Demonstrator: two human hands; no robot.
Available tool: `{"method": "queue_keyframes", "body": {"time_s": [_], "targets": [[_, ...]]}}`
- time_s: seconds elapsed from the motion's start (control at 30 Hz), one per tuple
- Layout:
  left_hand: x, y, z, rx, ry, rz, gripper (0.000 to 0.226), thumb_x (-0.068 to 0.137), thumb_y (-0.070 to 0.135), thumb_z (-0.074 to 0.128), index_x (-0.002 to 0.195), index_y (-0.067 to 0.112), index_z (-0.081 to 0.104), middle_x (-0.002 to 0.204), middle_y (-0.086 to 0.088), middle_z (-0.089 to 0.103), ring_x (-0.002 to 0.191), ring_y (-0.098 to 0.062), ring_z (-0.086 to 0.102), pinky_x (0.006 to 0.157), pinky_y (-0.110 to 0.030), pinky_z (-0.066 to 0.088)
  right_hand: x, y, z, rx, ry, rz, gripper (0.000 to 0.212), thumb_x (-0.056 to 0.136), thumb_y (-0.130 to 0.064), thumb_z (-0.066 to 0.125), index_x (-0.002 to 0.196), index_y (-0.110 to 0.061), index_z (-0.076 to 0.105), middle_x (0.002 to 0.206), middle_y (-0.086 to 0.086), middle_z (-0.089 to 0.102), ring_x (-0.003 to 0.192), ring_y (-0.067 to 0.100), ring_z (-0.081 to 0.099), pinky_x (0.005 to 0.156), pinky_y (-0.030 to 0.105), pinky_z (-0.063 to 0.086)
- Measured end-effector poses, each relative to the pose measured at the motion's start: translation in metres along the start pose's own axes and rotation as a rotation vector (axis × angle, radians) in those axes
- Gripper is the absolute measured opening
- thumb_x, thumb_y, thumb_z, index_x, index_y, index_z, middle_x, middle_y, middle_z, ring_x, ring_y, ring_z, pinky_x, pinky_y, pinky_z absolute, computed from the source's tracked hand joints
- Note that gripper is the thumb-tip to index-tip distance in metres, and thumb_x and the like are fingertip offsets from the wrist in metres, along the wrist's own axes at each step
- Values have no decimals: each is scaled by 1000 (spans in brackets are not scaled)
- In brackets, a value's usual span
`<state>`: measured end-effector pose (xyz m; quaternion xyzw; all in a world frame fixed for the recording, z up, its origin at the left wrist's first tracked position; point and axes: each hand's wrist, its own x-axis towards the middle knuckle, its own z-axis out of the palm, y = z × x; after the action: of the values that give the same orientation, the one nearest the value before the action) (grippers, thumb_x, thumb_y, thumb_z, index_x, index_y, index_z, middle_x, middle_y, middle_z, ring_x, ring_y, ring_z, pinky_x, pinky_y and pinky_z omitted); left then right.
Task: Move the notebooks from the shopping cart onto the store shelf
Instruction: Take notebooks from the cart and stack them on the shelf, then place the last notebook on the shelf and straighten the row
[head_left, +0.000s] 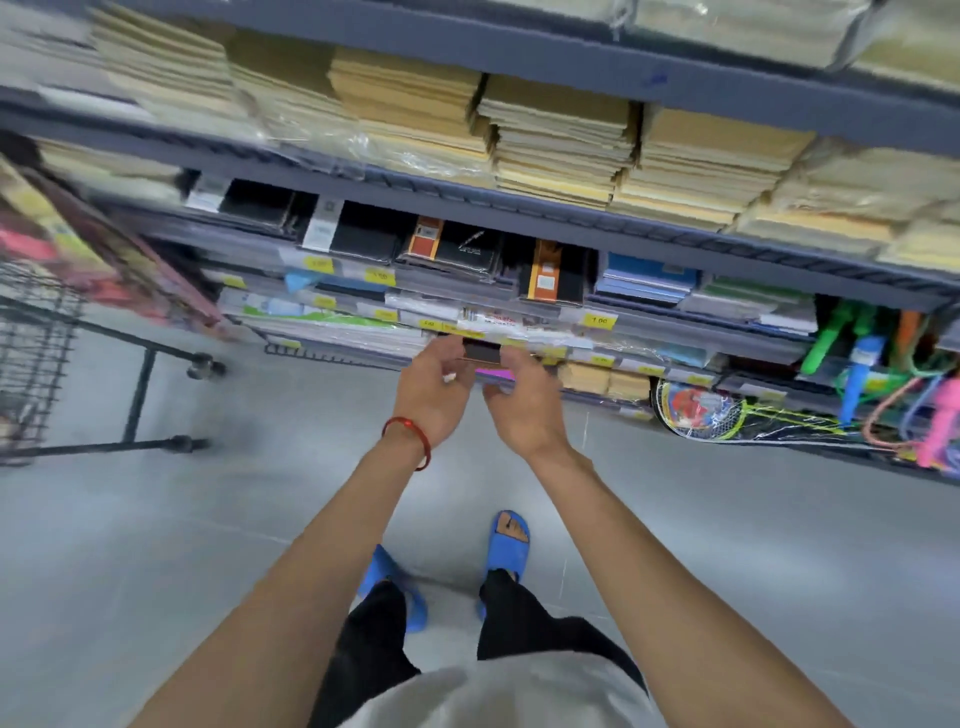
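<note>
Both my hands are stretched out in front of the store shelf (519, 205), close together at its lower tiers. My left hand (434, 395), with a red bracelet at the wrist, and my right hand (524, 410) both grip a small stack of notebooks (485, 364). The stack shows a dark top edge and a magenta cover lower down; most of it is hidden by my fingers. It is held just in front of a low shelf edge with yellow price tags. The black wire shopping cart (36, 338) stands at the far left, partly out of frame.
Upper shelves carry stacks of brown and cream notebooks (561, 140). The middle tier holds black and orange notebooks (452, 244) and blue ones (644, 280). Badminton rackets (727, 415) and jump ropes (883, 364) lie low at the right. Grey floor, my blue sandals below.
</note>
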<state>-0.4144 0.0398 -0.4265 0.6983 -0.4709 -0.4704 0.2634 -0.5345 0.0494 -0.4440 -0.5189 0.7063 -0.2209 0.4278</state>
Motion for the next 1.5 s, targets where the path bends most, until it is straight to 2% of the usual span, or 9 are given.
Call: {"method": "queue_keyframes", "body": {"time_s": [0.23, 0.33, 0.6, 0.8, 0.93, 1.1, 1.27, 1.4, 1.5], "targets": [[-50, -50, -114, -259, 183, -91, 25, 93, -2, 57, 113, 12, 63, 115, -6, 66, 100, -15, 60, 90, -21, 48, -53, -81, 76, -45, -176, -121, 42, 92, -12, 63, 133, -10, 55, 130, 5, 62, 123, 19, 56, 106, 37, 44], [-66, -83, -174, -266, 246, -128, 23, 94, 1, 57, 114, 10, 64, 117, -6, 66, 105, -15, 61, 97, -26, 47, -73, -116, 124, -76, -240, -144, 39, 93, -14, 64, 131, -11, 57, 128, 4, 63, 120, 18, 58, 106, 36, 44], [-101, -164, -332, -396, 372, -159, 27, 92, -6, 54, 108, 15, 60, 107, -3, 66, 93, -13, 60, 79, -21, 46, -128, -214, 255, -13, -330, -223, 35, 91, -9, 65, 125, -11, 63, 120, 2, 66, 107, 12, 61, 99, 26, 48], [-111, -216, -456, -382, 495, -182, 22, 93, -1, 56, 107, 13, 64, 105, -5, 68, 97, -16, 62, 83, -27, 47, -146, -290, 357, -2, -438, -288, 35, 92, -10, 64, 127, -10, 62, 120, 2, 66, 106, 11, 61, 92, 18, 44], [-90, -243, -527, -400, 546, -209, 18, 95, 4, 58, 109, 14, 65, 110, -6, 69, 98, -18, 62, 80, -27, 49, -135, -340, 422, -2, -499, -308, 33, 93, -11, 63, 127, -11, 62, 117, 0, 65, 107, 11, 60, 97, 23, 47], [-40, -280, -607, -356, 568, -242, 19, 93, 9, 59, 105, 22, 67, 112, -5, 71, 106, -23, 66, 96, -44, 53, -94, -398, 501, 39, -547, -309, 30, 94, -8, 62, 123, -12, 63, 109, -4, 65, 105, 11, 62, 97, 23, 49], [4, -299, -677, -357, 576, -327, 19, 93, 9, 59, 100, 26, 64, 111, -3, 70, 107, -21, 65, 94, -38, 54, -51, -446, 571, 16, -590, -277, 29, 95, -10, 61, 124, -13, 64, 109, -5, 66, 99, 3, 62, 84, 6, 48], [34, -324, -726, -315, 528, -374, 22, 94, 9, 58, 111, 22, 64, 117, -1, 69, 110, -17, 64, 100, -41, 51, -29, -477, 615, -40, -644, -222, 32, 97, -13, 61, 129, -11, 61, 113, -3, 64, 104, 7, 61, 96, 19, 49], [58, -347, -757, -331, 498, -403, 23, 92, 7, 56, 100, 27, 64, 115, -2, 71, 107, -18, 65, 97, -40, 53, -15, -490, 649, -82, -657, -194, 31, 98, -15, 60, 129, -13, 61, 115, -3, 65, 105, 8, 61, 92, 16, 48]]}}
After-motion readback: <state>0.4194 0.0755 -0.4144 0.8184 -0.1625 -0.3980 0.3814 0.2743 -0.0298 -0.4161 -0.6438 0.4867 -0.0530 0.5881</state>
